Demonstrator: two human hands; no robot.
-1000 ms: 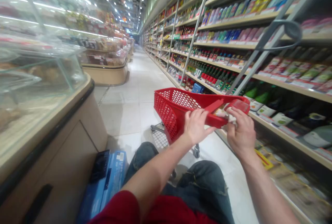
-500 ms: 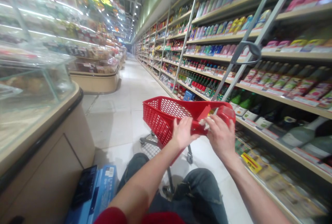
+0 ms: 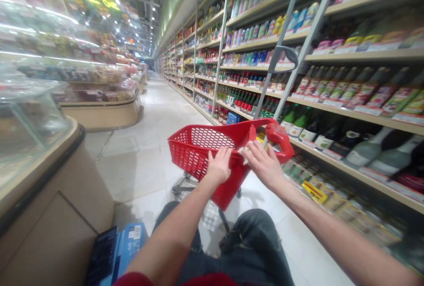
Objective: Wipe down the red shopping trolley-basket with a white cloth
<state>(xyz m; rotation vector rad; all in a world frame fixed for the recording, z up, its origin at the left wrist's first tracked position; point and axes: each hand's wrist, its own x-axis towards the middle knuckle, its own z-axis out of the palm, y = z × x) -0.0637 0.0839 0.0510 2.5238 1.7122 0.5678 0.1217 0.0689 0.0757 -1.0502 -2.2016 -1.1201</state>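
Note:
A red shopping cart with a perforated basket and a curved red handle stands in front of my knees. My left hand lies on the rim of the basket's near side, fingers spread. Just right of it, my right hand presses a crumpled white cloth or tissue against the red rim by the handle. The palm side of my right hand is hidden.
Shelves of bottles and cans line the right side, with a grey pole and cup-like holder before them. At left are a glass-topped counter and a blue box with a dark device beside it. The aisle runs ahead.
The view has shifted, and the cart appears turned slightly, showing more of its near side. My right hand has slid left along the rim with the white cloth, nearer to my left hand.

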